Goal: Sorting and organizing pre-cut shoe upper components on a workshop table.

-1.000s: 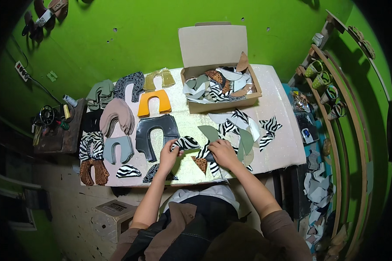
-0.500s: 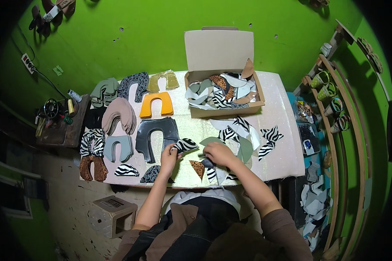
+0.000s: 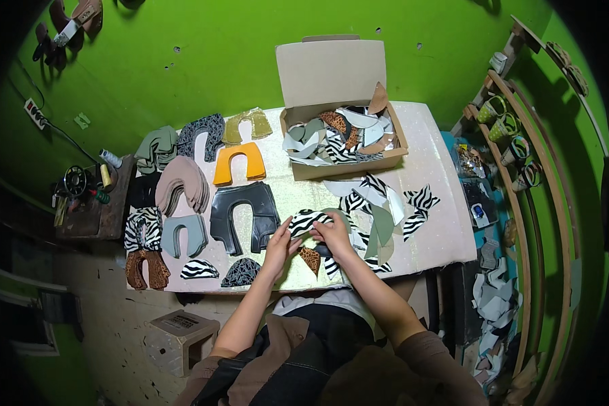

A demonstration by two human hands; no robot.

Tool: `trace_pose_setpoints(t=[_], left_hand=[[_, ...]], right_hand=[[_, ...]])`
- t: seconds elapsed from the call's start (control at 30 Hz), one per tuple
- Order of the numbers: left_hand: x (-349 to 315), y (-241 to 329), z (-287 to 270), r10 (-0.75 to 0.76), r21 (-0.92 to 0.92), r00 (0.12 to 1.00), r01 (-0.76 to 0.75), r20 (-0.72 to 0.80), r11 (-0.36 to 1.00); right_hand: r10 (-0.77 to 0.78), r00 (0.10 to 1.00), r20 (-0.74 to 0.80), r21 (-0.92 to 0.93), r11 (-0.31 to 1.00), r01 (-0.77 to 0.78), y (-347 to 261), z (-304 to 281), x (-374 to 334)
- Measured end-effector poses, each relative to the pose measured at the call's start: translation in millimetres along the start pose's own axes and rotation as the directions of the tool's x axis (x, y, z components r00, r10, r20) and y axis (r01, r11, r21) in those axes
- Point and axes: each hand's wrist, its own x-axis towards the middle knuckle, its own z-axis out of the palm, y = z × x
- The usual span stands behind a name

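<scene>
Between my two hands is a zebra-print piece (image 3: 309, 222) with a curved upper edge, held above the table's front part. My left hand (image 3: 279, 249) grips its left end, and my right hand (image 3: 333, 237) has its fingers closed on the right side. Just below them lies a leopard-print scrap (image 3: 310, 260). Black U-shaped cut pieces (image 3: 266, 203) are stacked left of my hands. Nearer the front edge rest a zebra-print half-round piece (image 3: 199, 269) and a dark patterned half-round stack (image 3: 241, 273). Green offcuts (image 3: 381, 227) and zebra-print offcuts (image 3: 421, 203) spread to the right.
An open cardboard box (image 3: 345, 170) full of scraps stands at the table's back. Orange U-shaped pieces (image 3: 241, 157) and several other stacks fill the left side. A stool (image 3: 176, 342) is below left, a sewing machine (image 3: 76, 181) far left, a wooden rack (image 3: 531, 196) right.
My right hand has left the scraps on the table and taken the right side of the zebra-print piece. That piece is now spread between both hands, slightly right of before. The view has shifted slightly.
</scene>
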Motion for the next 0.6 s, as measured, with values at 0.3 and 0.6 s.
trace_pose_setpoints(t=[0.3,0.6], left_hand=[[2,-6,-13,-0.006,0.086,0.998,0.001,0.055,0.996],[6,-4,-30,0.008,0.111,1.000,-0.006,-0.021,0.994]], right_hand=[[-0.379,0.924,-0.055,-0.674,0.697,0.246,26,6,-3],[-0.605,0.792,-0.084,-0.982,0.187,0.039,5,-26,0]])
